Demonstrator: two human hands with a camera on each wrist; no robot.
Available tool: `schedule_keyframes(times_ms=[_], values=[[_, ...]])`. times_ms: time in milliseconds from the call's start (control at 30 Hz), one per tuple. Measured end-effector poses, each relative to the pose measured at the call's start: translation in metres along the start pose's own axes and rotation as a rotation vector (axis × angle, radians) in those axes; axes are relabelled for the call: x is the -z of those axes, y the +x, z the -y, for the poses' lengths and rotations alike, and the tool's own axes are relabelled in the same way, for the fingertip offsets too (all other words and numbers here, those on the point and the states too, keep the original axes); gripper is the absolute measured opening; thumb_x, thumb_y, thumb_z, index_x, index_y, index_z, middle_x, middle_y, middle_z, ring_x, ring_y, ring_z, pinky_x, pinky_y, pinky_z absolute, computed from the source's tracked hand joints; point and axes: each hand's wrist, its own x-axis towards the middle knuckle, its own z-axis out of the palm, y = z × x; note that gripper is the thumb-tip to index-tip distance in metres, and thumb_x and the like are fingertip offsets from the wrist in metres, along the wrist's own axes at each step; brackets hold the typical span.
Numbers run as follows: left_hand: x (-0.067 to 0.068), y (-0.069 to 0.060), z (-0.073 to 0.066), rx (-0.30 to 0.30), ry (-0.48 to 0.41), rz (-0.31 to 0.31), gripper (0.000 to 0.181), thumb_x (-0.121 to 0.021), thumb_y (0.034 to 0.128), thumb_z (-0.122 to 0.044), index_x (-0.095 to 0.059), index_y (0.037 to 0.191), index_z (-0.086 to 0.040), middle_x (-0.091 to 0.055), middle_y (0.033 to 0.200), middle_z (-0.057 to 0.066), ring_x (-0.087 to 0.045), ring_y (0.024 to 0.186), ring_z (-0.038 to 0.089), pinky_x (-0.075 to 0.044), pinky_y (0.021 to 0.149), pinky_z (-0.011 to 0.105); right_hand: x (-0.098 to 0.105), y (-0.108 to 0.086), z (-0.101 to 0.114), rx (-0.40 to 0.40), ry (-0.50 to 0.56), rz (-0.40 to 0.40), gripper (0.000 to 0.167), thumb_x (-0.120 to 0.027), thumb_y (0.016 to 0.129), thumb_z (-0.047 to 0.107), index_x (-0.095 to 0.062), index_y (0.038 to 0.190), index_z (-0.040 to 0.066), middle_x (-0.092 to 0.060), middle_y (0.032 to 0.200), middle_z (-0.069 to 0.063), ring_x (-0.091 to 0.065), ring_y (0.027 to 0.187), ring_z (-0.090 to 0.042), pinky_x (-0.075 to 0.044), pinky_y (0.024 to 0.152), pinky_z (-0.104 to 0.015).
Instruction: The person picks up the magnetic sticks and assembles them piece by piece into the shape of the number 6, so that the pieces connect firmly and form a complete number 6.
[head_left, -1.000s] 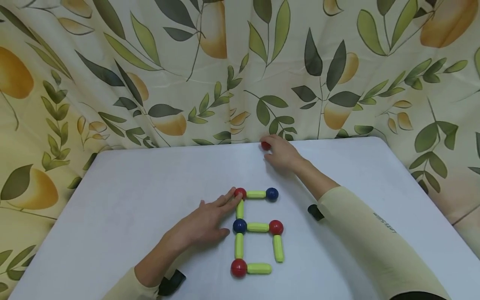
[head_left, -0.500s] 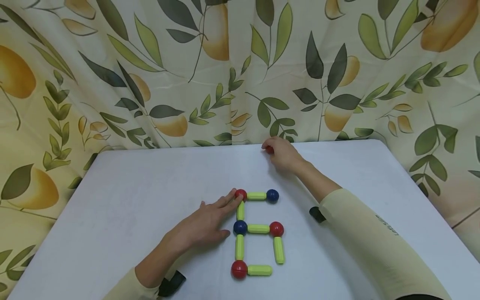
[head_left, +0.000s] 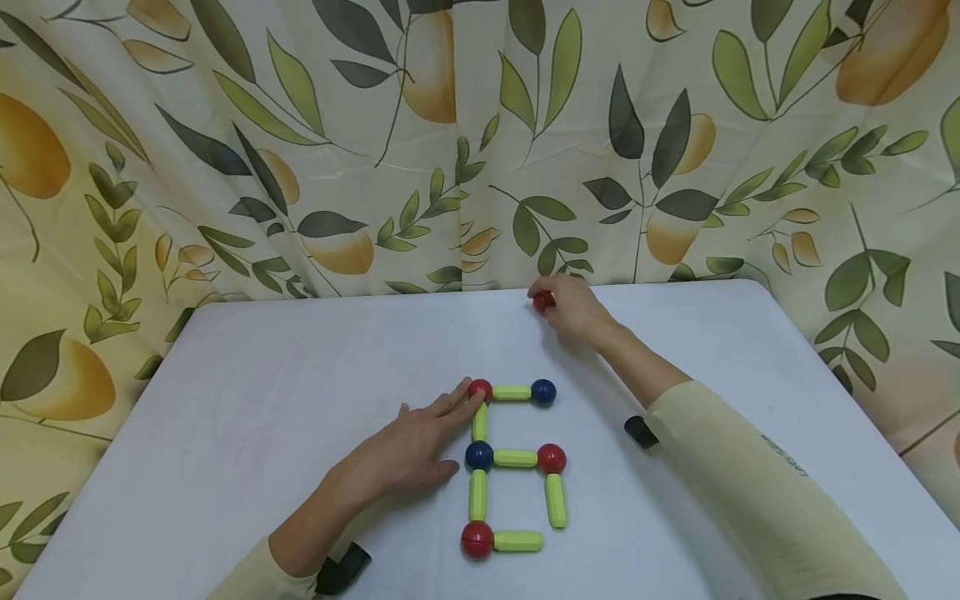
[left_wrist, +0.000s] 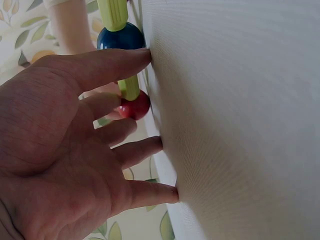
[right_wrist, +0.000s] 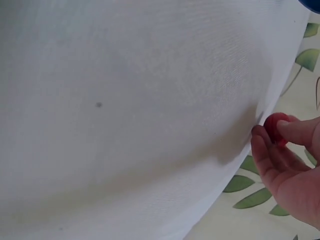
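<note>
Near the table's far edge, my right hand (head_left: 573, 310) holds a loose red ball (head_left: 543, 302); the right wrist view shows thumb and fingers pinching this red ball (right_wrist: 275, 129). Green rods and balls lie joined in a figure with two stacked squares open at the right. My left hand (head_left: 416, 443) rests its outstretched fingers on the upper-left red ball (head_left: 478, 387), fingertips down on the table. Below that ball are a blue ball (head_left: 479, 456) and a lower-left red ball (head_left: 477, 540). Rightward sit another blue ball (head_left: 543, 392) and a red ball (head_left: 552, 458).
A rod hanging from the right red ball, the right-hand rod (head_left: 556, 502), has a free lower end. The bottom rod (head_left: 519, 541) also ends free. Behind the white table (head_left: 315, 358) hangs a leaf-patterned curtain (head_left: 420, 183).
My right hand has drawn slightly right and nearer from the far edge, bringing the red ball along. The left hand and the joined rods stay in place.
</note>
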Motion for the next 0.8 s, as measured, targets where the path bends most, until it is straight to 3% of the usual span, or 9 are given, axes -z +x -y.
schedule_keyframes(times_ms=[233, 800], values=[[0.000, -0.001, -0.001, 0.000, -0.004, -0.001, 0.092, -0.082, 0.0898, -0.020, -0.030, 0.165, -0.027, -0.018, 0.176, -0.002, -0.040, 0.153, 0.032, -0.025, 0.115, 0.078, 0.001, -0.008, -0.004, 0.004, 0.019, -0.022, 0.035, -0.059, 0.094, -0.007, -0.069, 0.127, 0.000, -0.068, 0.120, -0.022, -0.059, 0.113, -0.036, -0.052, 0.103, -0.051], [-0.001, 0.000, 0.000, 0.008, -0.003, -0.002, 0.093, -0.083, 0.0894, -0.020, -0.030, 0.166, -0.028, -0.019, 0.175, -0.002, -0.039, 0.154, 0.032, -0.025, 0.115, 0.078, 0.005, -0.047, 0.000, -0.078, 0.098, 0.021, 0.036, -0.064, 0.097, 0.004, -0.066, 0.133, 0.001, -0.068, 0.125, -0.022, -0.066, 0.104, -0.035, -0.055, 0.096, -0.049]])
